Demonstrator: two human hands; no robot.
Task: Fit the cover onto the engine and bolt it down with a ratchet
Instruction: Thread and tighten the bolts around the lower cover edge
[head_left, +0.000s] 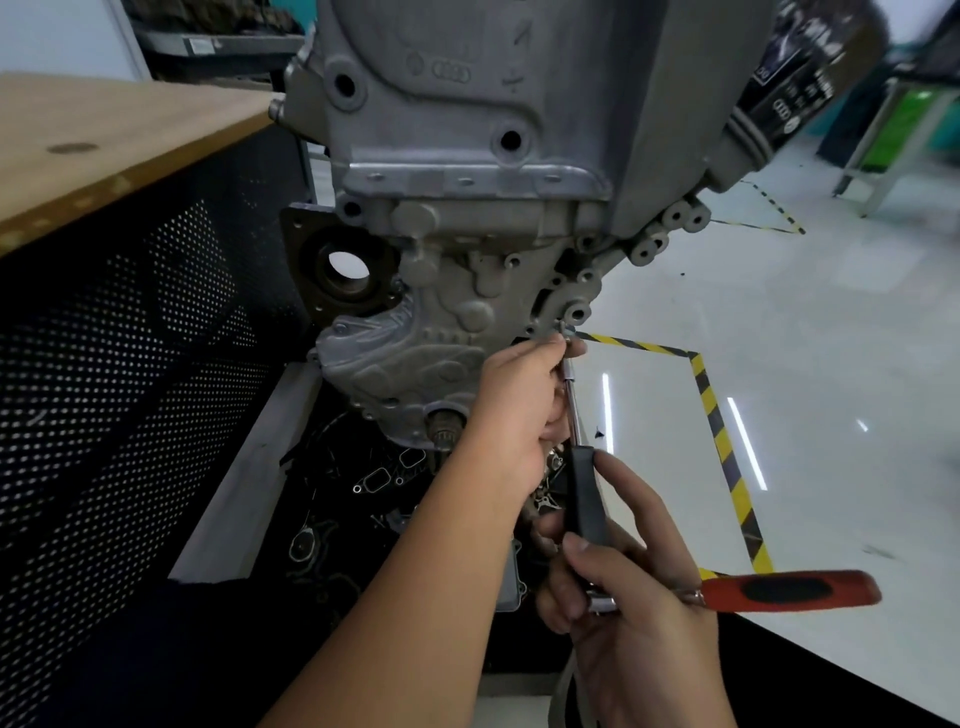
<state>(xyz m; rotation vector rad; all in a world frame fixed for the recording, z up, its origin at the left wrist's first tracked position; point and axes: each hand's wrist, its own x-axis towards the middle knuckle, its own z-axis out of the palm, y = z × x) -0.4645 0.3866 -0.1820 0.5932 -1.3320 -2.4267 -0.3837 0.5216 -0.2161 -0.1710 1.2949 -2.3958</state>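
Bolting stage, by the look of it. The cover (395, 364) already sits against the lower front of the engine (467, 156), so fitting seems done & the fasteners are what's left.

Left hand (514, 410) is up at the cover's right edge, fingers (545, 348) curled round the top of a long extension bar (571, 410), steadying its tip right at a bolt boss on the engine. Can't make out the bolt itself or the socket; too small, and the fingertips hide it.

Right hand (623, 587) is lower down, fingers wrapped round the black grip at the bar's bottom end and the ratchet (779, 590) head. The ratchet's red handle sticks out to the right, roughly level, free of the hand.

Judgement: the bolt is being seated or started, not yet torqued. Next move calls for keeping the bar square to the hole w/ the left hand while the right shifts out to the red handle & swings it. If the tip isn't fully on the bolt head it may slip off; cross-threading is a risk if the bar leans.

Wooden surface (104, 145) stands to the left, with a perforated black panel (130, 364) beneath. Loose gaskets & small parts lie in a dark tray (249, 467) under the engine. Yellow-black tape (722, 441) marks the glossy floor (805, 364) to the right.
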